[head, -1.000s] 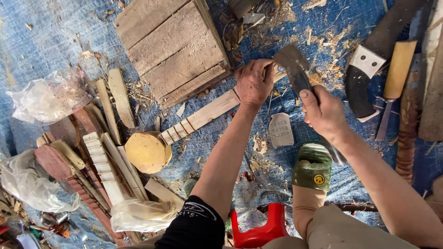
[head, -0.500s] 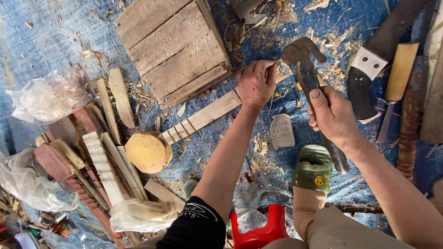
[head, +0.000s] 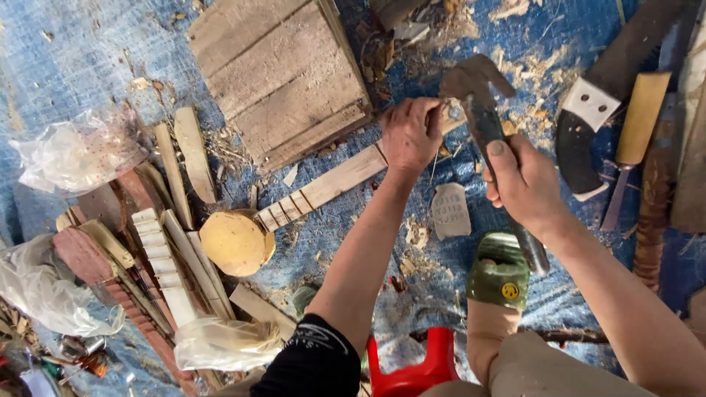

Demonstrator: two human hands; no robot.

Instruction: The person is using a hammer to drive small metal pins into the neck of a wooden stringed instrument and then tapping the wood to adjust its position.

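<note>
Left hand (head: pixel 410 134) clenches the neck (head: pixel 346 176) at centre frame; its long axis slants down-left to the round body (head: pixel 235 242). Right hand (head: pixel 523 184) grips the hatchet (head: pixel 478 95), head pointing up, just right.

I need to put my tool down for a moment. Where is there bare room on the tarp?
Barest: blue tarp left of the wooden board, above the plastic bag. The lower left is crowded with wood strips; the right edge with tools.
</note>
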